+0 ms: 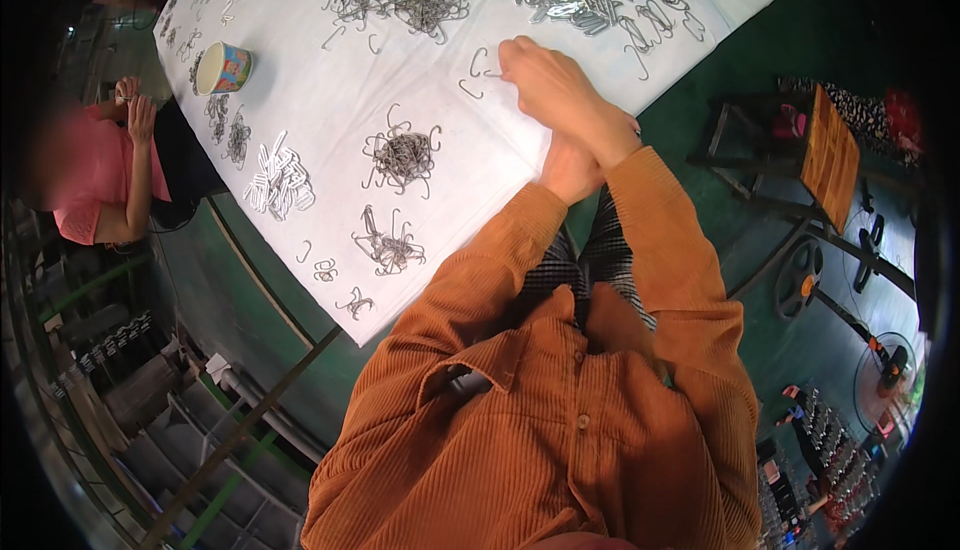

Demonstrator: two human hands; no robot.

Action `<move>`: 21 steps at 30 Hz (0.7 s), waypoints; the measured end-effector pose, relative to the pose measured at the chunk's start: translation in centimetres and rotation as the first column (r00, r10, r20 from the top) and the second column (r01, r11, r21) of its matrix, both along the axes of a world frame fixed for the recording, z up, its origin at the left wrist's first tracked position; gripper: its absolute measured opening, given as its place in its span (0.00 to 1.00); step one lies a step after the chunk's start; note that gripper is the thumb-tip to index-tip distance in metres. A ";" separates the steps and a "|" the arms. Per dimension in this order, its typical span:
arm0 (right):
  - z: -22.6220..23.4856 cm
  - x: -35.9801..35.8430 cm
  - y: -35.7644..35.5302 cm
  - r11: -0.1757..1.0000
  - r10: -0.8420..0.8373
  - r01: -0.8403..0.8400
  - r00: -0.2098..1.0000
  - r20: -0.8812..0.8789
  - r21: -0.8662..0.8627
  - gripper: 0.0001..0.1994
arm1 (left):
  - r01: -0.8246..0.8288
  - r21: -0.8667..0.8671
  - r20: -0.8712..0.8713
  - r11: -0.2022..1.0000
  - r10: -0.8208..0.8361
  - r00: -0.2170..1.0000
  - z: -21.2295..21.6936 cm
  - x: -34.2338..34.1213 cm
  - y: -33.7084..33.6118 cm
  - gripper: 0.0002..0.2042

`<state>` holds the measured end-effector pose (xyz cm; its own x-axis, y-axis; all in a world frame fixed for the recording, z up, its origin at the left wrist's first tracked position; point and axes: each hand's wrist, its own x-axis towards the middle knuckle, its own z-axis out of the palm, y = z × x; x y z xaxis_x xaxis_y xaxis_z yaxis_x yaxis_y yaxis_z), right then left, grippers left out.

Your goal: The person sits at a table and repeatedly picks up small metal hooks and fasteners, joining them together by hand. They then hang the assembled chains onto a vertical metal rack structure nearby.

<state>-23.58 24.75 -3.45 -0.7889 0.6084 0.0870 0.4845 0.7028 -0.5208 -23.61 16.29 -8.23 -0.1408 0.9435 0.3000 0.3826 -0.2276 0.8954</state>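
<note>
My right hand [548, 78] reaches over the white-covered table [470, 180], its fingers closed together at the tips. A thin metal wire hook [491, 74] sticks out from those fingertips. Just left of them lie a loose curved hook [478, 60] and another hook [470, 90]. My left hand [570, 168] is crossed beneath the right wrist at the table edge, its fingers hidden. Beyond my right hand spreads a pile of shiny elongated metal pieces [570, 0]. A tangled heap of wire hooks [400, 157] rests to the left of my hands.
Large hook heaps [428, 5] lie at the far side. On the left are silvery elongated pieces [278, 180], a hook cluster [388, 245] and a colourful paper cup [224, 68]. Another person in pink [110, 165] works at the left edge. A wooden-topped stool [832, 155] stands right.
</note>
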 end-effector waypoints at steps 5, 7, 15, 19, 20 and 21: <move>1.8 6.1 1.6 0.929 -0.278 0.125 0.858 -0.431 -0.349 0.07 | -0.069 -0.057 -0.049 0.996 0.067 0.997 1.1 0.0 0.0 0.08; 2.7 10.5 1.5 0.817 -0.438 0.155 0.794 -0.422 -0.556 0.07 | -0.061 -0.144 0.139 0.988 0.081 0.987 2.1 0.3 0.2 0.07; -0.5 17.1 -3.8 0.608 -0.716 0.114 0.506 -0.481 -0.786 0.06 | -0.016 -0.248 0.273 0.969 0.086 0.958 2.9 0.2 0.2 0.06; -2.0 16.1 -4.7 0.595 -0.698 0.003 0.498 -0.515 -0.804 0.06 | 0.016 -0.220 0.317 0.975 0.056 0.947 2.0 0.1 0.3 0.07; -2.1 15.9 -4.7 0.594 -0.701 0.019 0.502 -0.506 -0.804 0.06 | 0.021 -0.225 0.324 0.974 0.054 0.945 1.8 0.0 0.3 0.07; -2.2 15.8 -4.5 0.593 -0.703 0.034 0.508 -0.497 -0.805 0.06 | 0.024 -0.231 0.330 0.973 0.056 0.942 1.7 0.0 0.3 0.07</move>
<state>-7.77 20.21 -5.64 -0.3052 0.9498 -0.0688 -0.1788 -0.1281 -0.9755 -23.62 16.61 -6.50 -0.2105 0.9776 0.0098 0.0559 0.0021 0.9984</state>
